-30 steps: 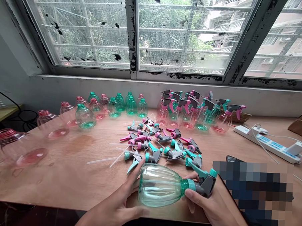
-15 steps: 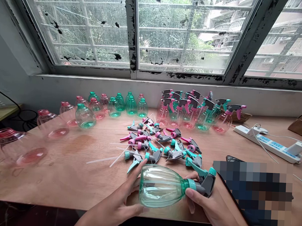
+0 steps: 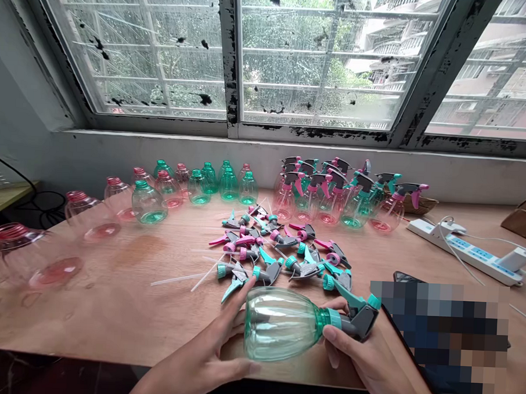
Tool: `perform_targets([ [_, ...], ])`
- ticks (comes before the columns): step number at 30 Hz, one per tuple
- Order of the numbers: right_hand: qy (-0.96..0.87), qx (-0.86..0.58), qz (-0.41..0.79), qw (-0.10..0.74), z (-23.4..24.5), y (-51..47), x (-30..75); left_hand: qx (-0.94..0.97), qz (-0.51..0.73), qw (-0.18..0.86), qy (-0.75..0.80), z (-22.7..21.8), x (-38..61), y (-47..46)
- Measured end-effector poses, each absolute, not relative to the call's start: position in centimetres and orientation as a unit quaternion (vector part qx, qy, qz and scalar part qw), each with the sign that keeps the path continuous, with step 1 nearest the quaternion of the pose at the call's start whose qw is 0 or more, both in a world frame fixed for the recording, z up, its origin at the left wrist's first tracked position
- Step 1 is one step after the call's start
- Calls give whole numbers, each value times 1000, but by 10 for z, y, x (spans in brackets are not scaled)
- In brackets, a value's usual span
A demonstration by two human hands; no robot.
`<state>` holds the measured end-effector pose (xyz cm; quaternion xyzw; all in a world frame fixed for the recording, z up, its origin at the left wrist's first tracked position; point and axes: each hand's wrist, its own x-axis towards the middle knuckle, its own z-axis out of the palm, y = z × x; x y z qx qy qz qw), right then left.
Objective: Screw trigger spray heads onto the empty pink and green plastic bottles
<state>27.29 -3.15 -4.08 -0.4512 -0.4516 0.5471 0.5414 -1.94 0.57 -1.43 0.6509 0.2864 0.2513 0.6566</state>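
A clear green spray bottle point(image 3: 279, 325) lies sideways in both hands above the front of the table. My left hand point(image 3: 199, 348) cups its base, the thumb below and the fingers behind and above, partly hidden by the bottle. Around the teal collar at the neck, my right hand point(image 3: 358, 358) is closed with thumb and fingers. The grey and teal trigger sprayer head point(image 3: 360, 320) sits on the neck, its nozzle toward the upper right. Just beyond the bottle lies a pile of loose pink, teal and grey sprayer heads point(image 3: 303, 268) with clear tubes.
Open pink bottles point(image 3: 100, 216) and green bottles point(image 3: 149, 203) stand at the left and back. Bottles with sprayer heads point(image 3: 330, 200) are grouped at the back right. A white power strip point(image 3: 465, 249) and a dark-edged, pixelated device point(image 3: 440, 338) lie at the right.
The spray bottle has shifted very slightly right, and its sprayer head is turned a little. Both hands keep their hold; the things on the table have not moved.
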Motion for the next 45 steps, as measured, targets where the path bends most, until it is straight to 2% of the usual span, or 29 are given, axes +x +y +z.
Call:
perform_targets([
  [10,-459,-440,561,530,-38,-32,272,613,253,686,299,-20,-20,4],
  [19,-454,-450,553,534,-40,-31,273,648,250,651,305,-12,-16,4],
  [25,-467,-459,545,524,-39,-31,273,617,253,683,299,-17,-19,3],
  [33,-460,-449,552,531,-39,-32,273,643,246,657,307,-16,-19,5],
  [45,-465,-455,546,528,-39,-31,273,620,249,676,312,-19,-20,4],
])
